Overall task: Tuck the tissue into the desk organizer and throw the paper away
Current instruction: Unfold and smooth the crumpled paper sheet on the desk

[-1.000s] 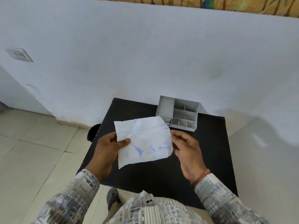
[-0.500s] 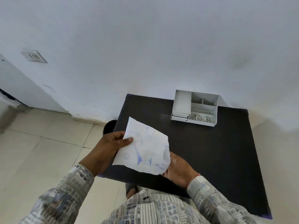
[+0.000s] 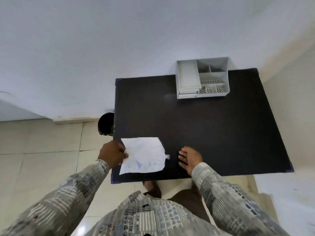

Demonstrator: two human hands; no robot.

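A crumpled white sheet of paper [image 3: 144, 155] with blue marks hangs over the near left part of the black table [image 3: 204, 130]. My left hand [image 3: 112, 155] pinches the sheet's left edge. My right hand [image 3: 190, 158] is open, palm up, just right of the paper and apart from it. The grey desk organizer [image 3: 202, 78] with several compartments stands at the table's far edge against the wall. I cannot make out a separate tissue.
A black round bin [image 3: 105, 123] stands on the tiled floor beside the table's left edge, partly hidden by the tabletop. A white wall runs behind the table. My feet show under the near edge.
My right hand has let go of the paper and opened to its right. My left hand alone holds the sheet, lower and nearer the table's left edge. The view has tilted downward.
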